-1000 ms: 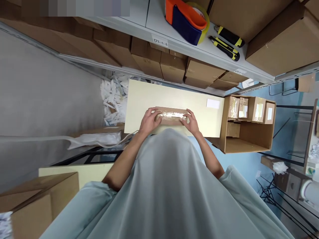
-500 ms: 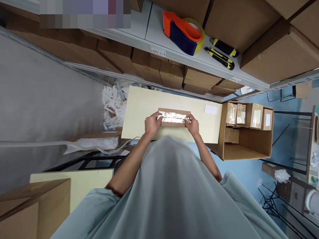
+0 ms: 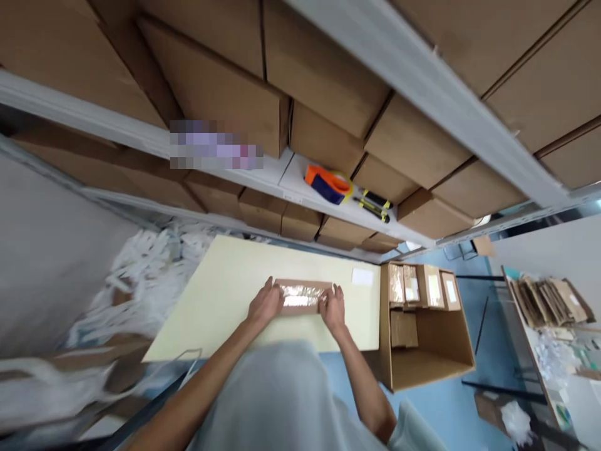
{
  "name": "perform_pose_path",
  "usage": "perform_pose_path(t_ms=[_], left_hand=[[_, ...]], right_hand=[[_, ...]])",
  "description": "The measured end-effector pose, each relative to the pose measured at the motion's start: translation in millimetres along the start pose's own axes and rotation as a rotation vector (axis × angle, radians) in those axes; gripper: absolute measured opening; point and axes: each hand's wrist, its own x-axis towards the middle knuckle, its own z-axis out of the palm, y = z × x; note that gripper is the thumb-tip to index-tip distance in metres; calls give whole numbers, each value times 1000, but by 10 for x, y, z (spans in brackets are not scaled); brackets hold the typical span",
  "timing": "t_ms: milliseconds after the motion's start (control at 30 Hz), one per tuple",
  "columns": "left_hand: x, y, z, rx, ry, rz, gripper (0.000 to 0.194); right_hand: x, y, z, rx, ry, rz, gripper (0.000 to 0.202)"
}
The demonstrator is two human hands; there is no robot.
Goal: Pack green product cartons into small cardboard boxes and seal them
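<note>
A long, narrow cardboard box (image 3: 302,309) lies on the pale yellow table, with shiny clear tape along its top. My left hand (image 3: 265,303) grips the box's left end, its fingers closed on the edge. At the opposite end, my right hand (image 3: 333,308) has thumb and fingers bent onto the taped edge. Parts of both ends are hidden under the fingers. A white label (image 3: 362,277) rests flat on the table beyond my right hand.
Right of the table (image 3: 220,300) stands an open carton (image 3: 429,369) with several small taped boxes inside. A shelf ahead carries cartons, an orange and blue tape dispenser (image 3: 328,184) and two utility knives (image 3: 373,205). White scraps (image 3: 141,269) are heaped left.
The view has tilted up, so more shelf shows and the table sits lower in the picture. Both hands stay at the box's ends; the right fingers have shifted slightly along the edge.
</note>
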Motion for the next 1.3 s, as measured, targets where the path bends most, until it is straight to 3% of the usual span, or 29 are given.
perform_pose_path(t_ms=[133, 200, 300, 400, 467, 567, 667, 767, 867, 933, 1000, 1100, 1200, 1300], left_hand=[[307, 100, -219, -66, 191, 160, 21], [493, 302, -516, -155, 314, 277, 23], [689, 753, -1133, -303, 525, 457, 24], [715, 1180, -1700, -411, 680, 563, 24], [658, 1338, -1925, -448, 726, 606, 24], [545, 1349, -1994, -482, 741, 632, 24], [463, 1213, -1867, -499, 710, 611, 24], [408, 1093, -1726, -521, 667, 541, 25], [303, 991, -1612, -579, 642, 519, 24], [164, 883, -1509, -649, 635, 529, 24], [-42, 738, -1359, -736, 633, 518, 25], [-418, 525, -1078, -830, 601, 460, 24], [-725, 392, -818, -861, 540, 399, 20], [-877, 320, -647, -861, 503, 355, 16]], right_hand=[[587, -249, -395, -61, 205, -107, 8], [1048, -508, -754, -47, 328, -241, 15], [1761, -1045, -1335, -38, 455, -413, 26], [2291, -1596, -1699, -194, 386, -437, 40], [2496, -1872, -1748, -343, 246, -348, 48], [2632, -2093, -1652, -470, 99, -217, 53], [2688, -2161, -1606, -483, 58, -173, 50], [2736, -2190, -1708, -466, 20, -157, 45], [2670, -2144, -1795, -437, 15, -156, 45], [2464, -2017, -1732, -363, 39, -174, 45], [2088, -1819, -1547, -117, 78, -229, 46], [1292, -1539, -1143, 454, 64, -278, 53], [544, -1448, -776, 805, -51, -154, 61], [117, -1487, -555, 942, -75, -1, 67]])
